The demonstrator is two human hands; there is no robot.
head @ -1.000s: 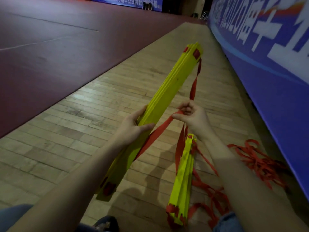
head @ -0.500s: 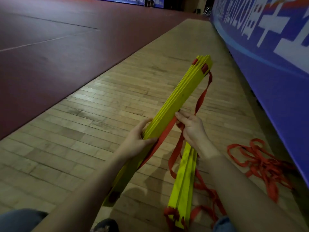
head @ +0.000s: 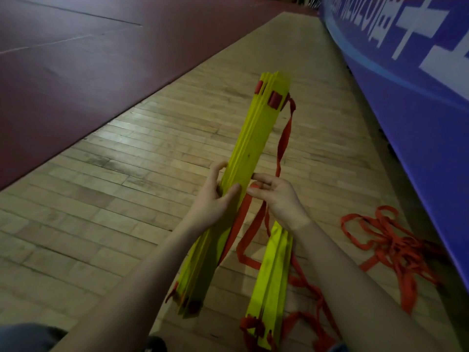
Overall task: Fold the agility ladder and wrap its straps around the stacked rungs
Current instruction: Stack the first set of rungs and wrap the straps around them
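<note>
Stack of flat yellow rungs (head: 250,158) swung more upright; left hand (head: 215,199) grips it, right hand (head: 276,194) pinches red webbing strap (head: 284,138).

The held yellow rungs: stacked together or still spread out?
Stacked: the rungs lie face to face in one bundle, gripped by the left hand.

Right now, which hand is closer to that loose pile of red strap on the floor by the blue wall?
Right. The right hand pinches a strap beside the held rung stack, on the side toward the loose strap pile. The left hand grips the stack farther away.
</note>
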